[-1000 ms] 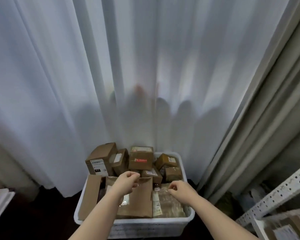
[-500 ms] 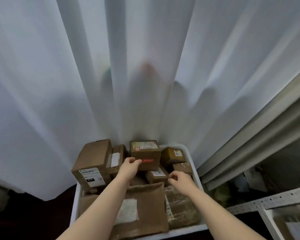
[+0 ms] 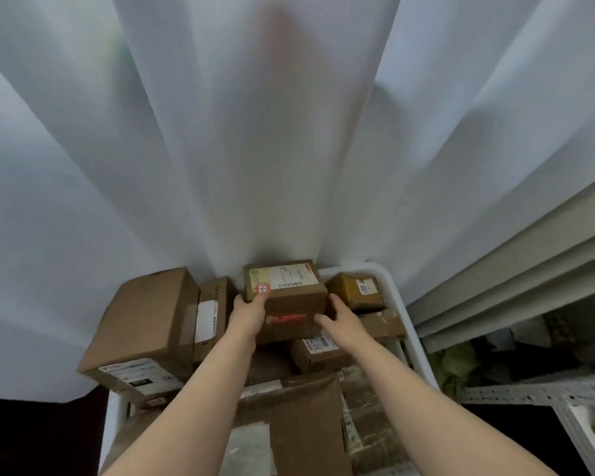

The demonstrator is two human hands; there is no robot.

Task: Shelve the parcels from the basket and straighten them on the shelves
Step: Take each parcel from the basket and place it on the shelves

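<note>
Fingers of your left hand and right hand clasp the box by its sides, atop the pile at the far edge of the basket. Lifting it crookedly could topple the small parcel beside it.

The head camera looks forward and down from close above the basket, facing the curtain.

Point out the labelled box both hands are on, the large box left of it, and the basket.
labelled box [image 3: 298, 298]: head view, front face below the label.
large box [image 3: 148, 314]: head view, top face.
basket [image 3: 402, 314]: head view, right rim.
</note>
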